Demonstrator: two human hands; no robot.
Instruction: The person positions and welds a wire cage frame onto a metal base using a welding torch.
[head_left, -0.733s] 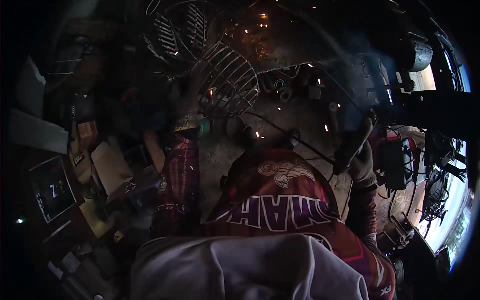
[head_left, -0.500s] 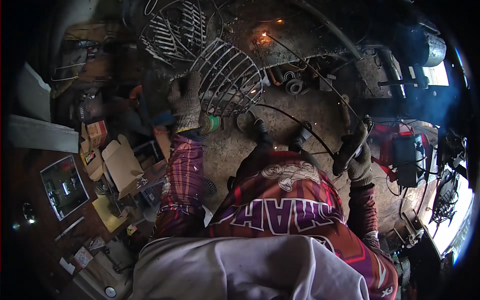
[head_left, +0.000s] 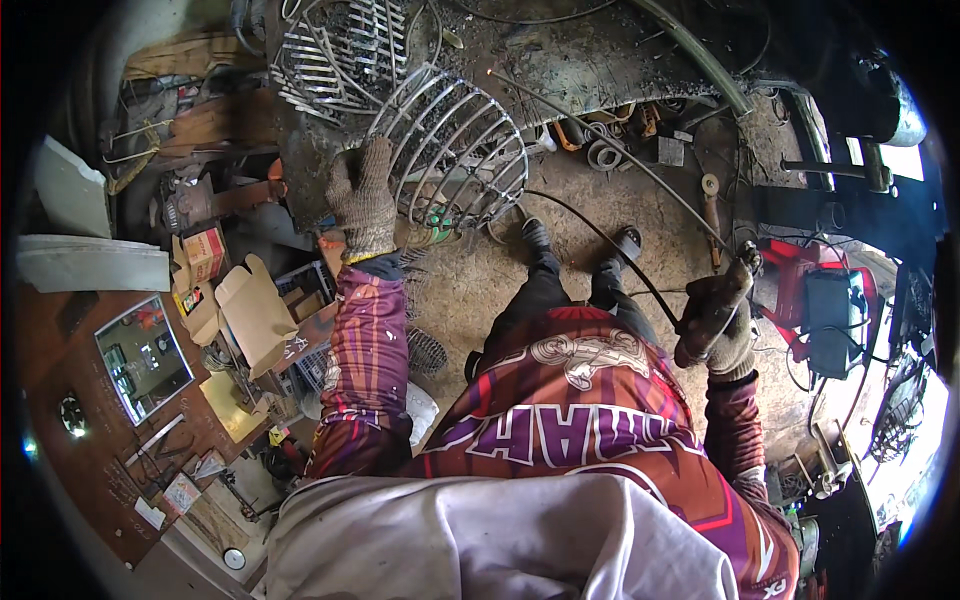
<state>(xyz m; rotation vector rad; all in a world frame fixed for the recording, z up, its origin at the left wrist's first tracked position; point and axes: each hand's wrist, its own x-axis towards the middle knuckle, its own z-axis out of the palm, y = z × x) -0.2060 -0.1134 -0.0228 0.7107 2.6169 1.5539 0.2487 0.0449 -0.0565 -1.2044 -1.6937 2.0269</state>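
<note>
My gloved left hand (head_left: 364,195) is at the left side of a round basket of welded metal rods (head_left: 455,150), its fingers closed at the rim. The basket is tilted at the edge of a dark workbench (head_left: 560,60). On the right, my gloved right hand (head_left: 718,318) is wrapped round a welding electrode holder (head_left: 745,258). A long, thin welding rod (head_left: 610,140) runs from the holder up to the bench. Its tip glows faintly orange just past the basket's far right rim. A black cable (head_left: 590,235) curves to my right hand.
Slatted metal frames (head_left: 350,50) lie behind the basket. Below the bench edge are metal rings (head_left: 604,154). A red and black machine (head_left: 835,310) stands at the right. Opened cardboard boxes (head_left: 255,312) and a brown board (head_left: 80,400) are at the left.
The bright arc and sparks at the rod's tip have gone out, and the scene is brighter. The rod's tip now appears nearer the basket. My right hand has shifted slightly right.
</note>
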